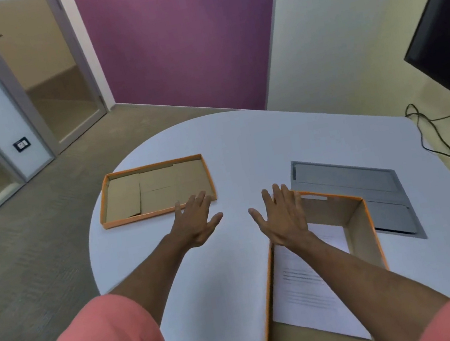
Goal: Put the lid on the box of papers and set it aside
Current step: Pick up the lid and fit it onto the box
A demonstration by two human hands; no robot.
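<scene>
1. Bare fingers [280, 195] of right hand [283, 217] spread flat and released, gripping nothing, hovering over far-left corner of box [368, 223].
2. Left hand [196, 220] likewise splayed and empty, fingertips at or just over near-right corner of lid [155, 190]; contact hard to judge.
3. Lid lying inside-up on white table [237, 144], ahead and left of both hands, long axis running left to right; left hand clearly nearer, right hand well apart from it.
4. Box sitting low and right, open, papers [299, 292] flat inside, long axis running away from person, so roughly crosswise to lid.
5. Likely need: 2 hands on lid's short ends, flip, quarter turn, then carry rightward over box.
6. Grey floor-box panel [350, 187] set in table just behind box.
</scene>
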